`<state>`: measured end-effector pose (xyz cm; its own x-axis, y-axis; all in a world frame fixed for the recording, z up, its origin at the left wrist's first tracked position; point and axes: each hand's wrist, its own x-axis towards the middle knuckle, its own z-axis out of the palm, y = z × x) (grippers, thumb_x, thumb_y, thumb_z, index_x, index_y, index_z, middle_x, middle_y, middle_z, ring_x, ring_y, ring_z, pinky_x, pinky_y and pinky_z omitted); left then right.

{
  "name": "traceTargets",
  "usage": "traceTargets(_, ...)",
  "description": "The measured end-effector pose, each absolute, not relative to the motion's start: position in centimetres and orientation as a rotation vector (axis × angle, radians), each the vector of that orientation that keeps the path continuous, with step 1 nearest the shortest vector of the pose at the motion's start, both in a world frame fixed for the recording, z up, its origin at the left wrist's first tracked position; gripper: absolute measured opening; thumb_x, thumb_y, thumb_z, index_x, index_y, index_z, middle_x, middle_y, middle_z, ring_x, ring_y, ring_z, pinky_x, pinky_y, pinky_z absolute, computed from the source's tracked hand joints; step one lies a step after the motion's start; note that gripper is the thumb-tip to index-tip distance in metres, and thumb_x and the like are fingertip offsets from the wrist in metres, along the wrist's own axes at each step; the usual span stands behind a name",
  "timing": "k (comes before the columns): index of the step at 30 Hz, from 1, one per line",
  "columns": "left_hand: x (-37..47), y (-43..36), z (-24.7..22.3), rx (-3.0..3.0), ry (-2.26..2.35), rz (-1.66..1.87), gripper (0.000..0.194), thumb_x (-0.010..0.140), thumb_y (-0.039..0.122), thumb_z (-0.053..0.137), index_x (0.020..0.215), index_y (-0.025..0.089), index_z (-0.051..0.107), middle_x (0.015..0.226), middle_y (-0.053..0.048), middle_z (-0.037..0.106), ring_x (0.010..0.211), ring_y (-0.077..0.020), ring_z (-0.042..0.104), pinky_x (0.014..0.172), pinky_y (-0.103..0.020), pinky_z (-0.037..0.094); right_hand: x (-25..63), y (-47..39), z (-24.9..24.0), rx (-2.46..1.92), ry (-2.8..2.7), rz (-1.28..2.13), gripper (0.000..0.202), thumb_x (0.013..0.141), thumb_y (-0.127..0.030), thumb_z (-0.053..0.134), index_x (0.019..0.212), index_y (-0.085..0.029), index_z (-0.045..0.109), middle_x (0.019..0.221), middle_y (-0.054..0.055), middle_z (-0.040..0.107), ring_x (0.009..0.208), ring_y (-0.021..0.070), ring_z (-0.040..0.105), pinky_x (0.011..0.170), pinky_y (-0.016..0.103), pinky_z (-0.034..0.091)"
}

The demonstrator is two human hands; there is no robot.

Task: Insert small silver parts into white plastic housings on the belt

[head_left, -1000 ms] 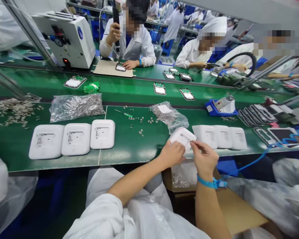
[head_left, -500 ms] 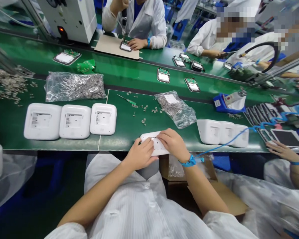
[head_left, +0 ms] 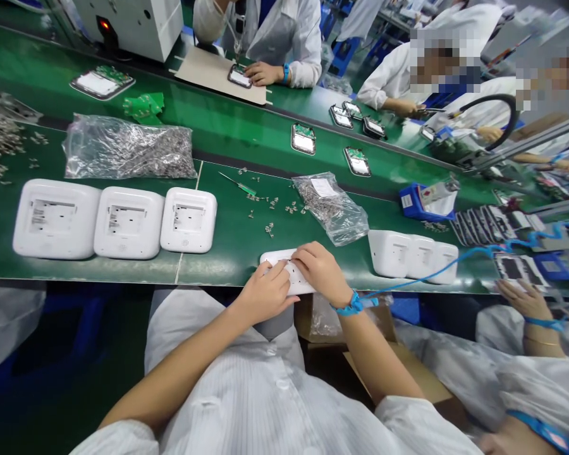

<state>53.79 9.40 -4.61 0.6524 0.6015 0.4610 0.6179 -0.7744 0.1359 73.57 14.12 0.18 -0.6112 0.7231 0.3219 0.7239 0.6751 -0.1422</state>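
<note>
White casing (head_left: 296,278), smooth, rounded corners, small dark holes; both hands (head_left: 291,281) gripping it.

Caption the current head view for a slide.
Two bare hands work on a white casing at a green bench.

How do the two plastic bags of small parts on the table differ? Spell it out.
The left bag is larger; the right bag is smaller. The left bag lies roughly along the table, while the right bag lies aslant. The right bag shows a white label; none shows on the left bag. Both are clear plastic, hold small metallic-looking parts and rest on the green table.
</note>
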Motion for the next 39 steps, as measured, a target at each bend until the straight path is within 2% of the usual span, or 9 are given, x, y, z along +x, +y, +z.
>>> traceTargets(9, 53.9, 9.7, -4.6, -2.819, -1.01, -0.786, 0.041, 0.101, 0.048, 0.054, 0.098, 0.011, 0.071, 0.105, -0.012, 0.069, 0.13, -0.0291, 0.056, 0.1, -0.042, 0.042, 73.2, 12.8, 0.4, -1.058, -2.548, -0.028, 0.018, 0.099, -0.008, 0.054, 0.094, -0.016, 0.069, 0.09, 0.008, 0.073, 0.087, 0.0227, 0.064, 0.079, 0.037, 0.049)
traceTargets(13, 53.9, 9.5, -4.6, -2.829, -1.024, -0.789, 0.039, 0.1, 0.049, 0.055, 0.103, 0.013, 0.07, 0.105, -0.011, 0.069, 0.128, -0.0283, 0.056, 0.1, -0.041, 0.041, 73.9, 12.3, 0.8, -0.796, -2.698, 0.048, 0.021, 0.099, -0.008, 0.053, 0.089, -0.018, 0.07, 0.099, 0.008, 0.075, 0.094, 0.0227, 0.067, 0.083, 0.039, 0.054)
traceTargets(15, 53.7, 9.4, -4.6, -2.839, -1.039, -0.776, 0.04, 0.1, 0.05, 0.054, 0.102, 0.013, 0.069, 0.106, -0.011, 0.069, 0.127, -0.028, 0.057, 0.099, -0.042, 0.041, 74.8, 11.8, 0.2, -0.789, -2.528, 0.123, 0.02, 0.095, -0.007, 0.056, 0.092, -0.02, 0.07, 0.104, 0.007, 0.076, 0.097, 0.0223, 0.068, 0.086, 0.04, 0.056)
traceTargets(19, 53.0, 9.2, -4.2, -2.878, -1.039, -0.734, 0.042, 0.103, 0.051, 0.047, 0.098, 0.014, 0.067, 0.111, -0.012, 0.069, 0.13, -0.0268, 0.053, 0.098, -0.042, 0.039, 77.0, 11.4, -3.4, -1.311, -1.639, 0.149, 0.006, 0.09, -0.017, 0.062, 0.089, -0.02, 0.067, 0.093, 0.008, 0.074, 0.089, 0.0232, 0.069, 0.082, 0.041, 0.056)
traceTargets(21, 52.4, 9.0, -3.8, -2.93, -0.993, -0.699, 0.046, 0.102, 0.056, 0.046, 0.104, 0.014, 0.066, 0.115, -0.012, 0.068, 0.127, -0.0265, 0.054, 0.097, -0.042, 0.039, 77.8, 11.5, -5.7, -1.481, -1.363, 0.127, 0.007, 0.089, -0.022, 0.059, 0.087, -0.018, 0.065, 0.086, 0.008, 0.072, 0.081, 0.0221, 0.068, 0.076, 0.038, 0.055)
traceTargets(24, 51.3, 8.6, -3.6, -2.986, -0.903, -0.592, 0.052, 0.096, 0.06, 0.055, 0.122, 0.015, 0.062, 0.126, -0.013, 0.066, 0.13, -0.0279, 0.052, 0.094, -0.043, 0.04, 78.3, 12.0, -8.2, -1.588, -1.321, 0.176, 0.012, 0.086, -0.024, 0.056, 0.086, -0.016, 0.065, 0.08, 0.008, 0.071, 0.07, 0.0196, 0.065, 0.066, 0.032, 0.052)
traceTargets(27, 50.3, 7.9, -4.1, -2.892, -0.877, -0.548, 0.041, 0.098, 0.04, 0.06, 0.132, 0.017, 0.058, 0.138, -0.012, 0.061, 0.137, -0.0259, 0.048, 0.096, -0.042, 0.039, 78.2, 12.4, -8.8, -1.651, -1.368, 0.274, 0.014, 0.081, -0.026, 0.059, 0.084, -0.016, 0.068, 0.077, 0.006, 0.071, 0.063, 0.0175, 0.061, 0.06, 0.029, 0.047)
traceTargets(31, 49.8, 7.1, -4.9, -2.72, -0.892, -0.657, 0.027, 0.1, 0.013, 0.052, 0.124, 0.018, 0.062, 0.133, -0.008, 0.066, 0.134, -0.021, 0.052, 0.096, -0.039, 0.038, 77.8, 12.6, -8.3, -1.679, -1.362, 0.316, 0.014, 0.081, -0.027, 0.059, 0.084, -0.016, 0.067, 0.075, 0.005, 0.071, 0.061, 0.0163, 0.059, 0.059, 0.028, 0.045)
traceTargets(39, 48.8, 7.6, -3.6, -2.991, -1.091, -0.854, 0.035, 0.089, 0.012, 0.058, 0.123, 0.018, 0.061, 0.13, -0.01, 0.068, 0.131, -0.0231, 0.056, 0.097, -0.039, 0.036, 77.4, 12.1, -6.5, -1.59, -1.25, 0.467, 0.02, 0.087, -0.037, 0.063, 0.091, -0.017, 0.06, 0.084, 0.007, 0.073, 0.079, 0.0197, 0.07, 0.072, 0.032, 0.054)
